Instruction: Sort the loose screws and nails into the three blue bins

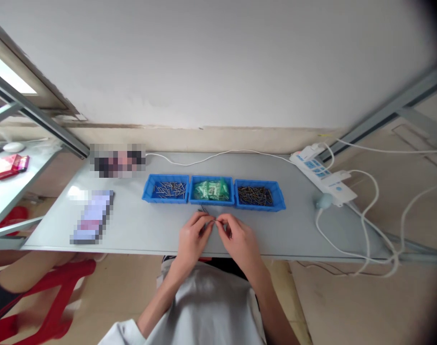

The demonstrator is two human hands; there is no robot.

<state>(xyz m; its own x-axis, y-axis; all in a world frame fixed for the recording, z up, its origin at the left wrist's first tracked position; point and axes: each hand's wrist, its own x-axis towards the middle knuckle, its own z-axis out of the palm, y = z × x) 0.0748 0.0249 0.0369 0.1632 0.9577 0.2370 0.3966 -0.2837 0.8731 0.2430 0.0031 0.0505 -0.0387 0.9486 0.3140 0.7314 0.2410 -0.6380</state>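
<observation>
Everything here hangs off the green-filled bin point(211, 190), the middle one of three blue trays lined up on the grey table point(139, 225); just to its left sits a bin of silvery pins point(167, 189), just to its right a bin of dark screws point(260, 195); all three touch side by side, which looks like a way to keep every part within the same short reach.

Both hands meet just in front of that middle bin, toward the person; the left hand point(191, 239) and the right hand point(238, 238) each have thumb and forefinger pinched together, tips nearly touching; between them is a tiny thin metal piece point(215, 221), too small to say exactly what it is; the other fingers curl out of the way, I'd guess so the pinch stays steady. A few loose pins point(203, 209) lie on the table between the hands and the green bin, close enough to grab.

Well off to the right of the bins there's a white power strip point(324, 175) with cables trailing off the edge; left of the bins lies a phone point(93, 216), parked clear of the working spot.
</observation>
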